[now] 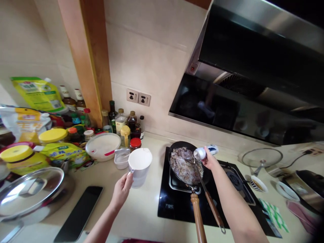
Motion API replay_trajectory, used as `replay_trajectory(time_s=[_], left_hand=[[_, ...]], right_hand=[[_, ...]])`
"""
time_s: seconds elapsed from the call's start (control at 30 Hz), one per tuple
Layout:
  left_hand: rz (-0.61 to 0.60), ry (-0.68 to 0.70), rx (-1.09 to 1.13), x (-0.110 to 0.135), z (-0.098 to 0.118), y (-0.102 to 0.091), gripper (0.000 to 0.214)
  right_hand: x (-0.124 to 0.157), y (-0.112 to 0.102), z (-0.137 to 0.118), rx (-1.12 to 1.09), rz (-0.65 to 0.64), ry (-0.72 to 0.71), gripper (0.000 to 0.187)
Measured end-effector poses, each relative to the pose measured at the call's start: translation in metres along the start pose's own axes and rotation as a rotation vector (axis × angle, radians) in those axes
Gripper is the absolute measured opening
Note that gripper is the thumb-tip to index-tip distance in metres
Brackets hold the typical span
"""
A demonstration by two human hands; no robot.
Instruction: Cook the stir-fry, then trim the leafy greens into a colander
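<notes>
My right hand (210, 161) grips a white-and-blue can (200, 153), tipped over the right side of the wok. A thin pale stream runs from its mouth. In the black wok (180, 145) lies browned, shredded-looking food (184, 162), whose kind I cannot make out. A spatula (211, 202) rests in the wok with its brown handle toward me, beside the wok's wooden handle (196, 212). My left hand (121, 190) is closed round the handle of a white plastic jug (139, 170) over the counter left of the stove; its inside looks pale.
Bottles, jars and seasoning bags (68, 155) crowd the left counter, with a lidded pan (32, 192) and phone (79, 212) in front. A white tub (103, 146) stands behind the jug. Right of the gas stove (174, 209) are a striped bowl (258, 184), glass lid (262, 157) and cooker (307, 185).
</notes>
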State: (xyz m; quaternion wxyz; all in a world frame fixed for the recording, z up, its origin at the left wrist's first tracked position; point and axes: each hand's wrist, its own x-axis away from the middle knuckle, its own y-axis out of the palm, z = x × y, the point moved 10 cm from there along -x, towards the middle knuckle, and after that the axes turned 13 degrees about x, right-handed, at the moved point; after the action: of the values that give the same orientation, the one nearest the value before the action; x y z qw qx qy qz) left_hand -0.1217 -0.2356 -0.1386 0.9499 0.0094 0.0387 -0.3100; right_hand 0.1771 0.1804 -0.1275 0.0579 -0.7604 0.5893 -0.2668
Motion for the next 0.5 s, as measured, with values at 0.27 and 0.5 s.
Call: replay_trajectory(time_s=[0.27, 0.5], left_hand=[[0.001, -0.008, -0.060, -0.002, -0.007, -0.002, 0.040], [-0.015, -0.020, -0.083, -0.003, -0.014, -0.003, 0.038]], right_hand=[[0.014, -0.023, -0.011, 0.050, 0.055, -0.022, 0.052], [0.035, -0.020, -0.030, 0.266, 0.340, -0.206, 0.058]])
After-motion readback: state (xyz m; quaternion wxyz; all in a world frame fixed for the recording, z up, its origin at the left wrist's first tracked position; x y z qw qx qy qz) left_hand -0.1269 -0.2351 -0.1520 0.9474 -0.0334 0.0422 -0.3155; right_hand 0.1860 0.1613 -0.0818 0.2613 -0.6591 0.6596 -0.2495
